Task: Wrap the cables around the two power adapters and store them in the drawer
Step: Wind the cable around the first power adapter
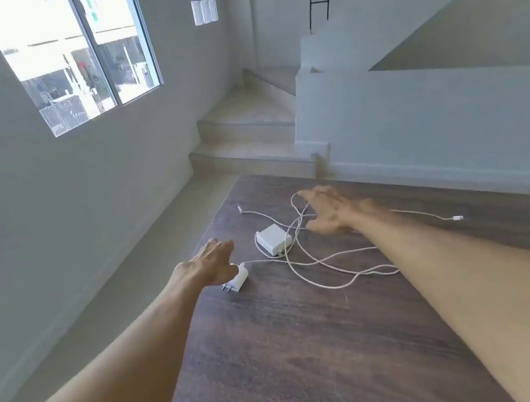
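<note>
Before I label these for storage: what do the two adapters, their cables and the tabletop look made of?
Square adapter and small plug adapter: white, smooth, probably hard plastic; the plug's prongs look metallic. Cables: white, limp loops, likely rubbery sheathing. Table: dark brown grain pattern, matte, either wood or laminate.

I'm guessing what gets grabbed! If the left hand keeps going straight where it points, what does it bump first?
Probably the small white plug adapter, right by the left hand; depth is unclear.
</note>
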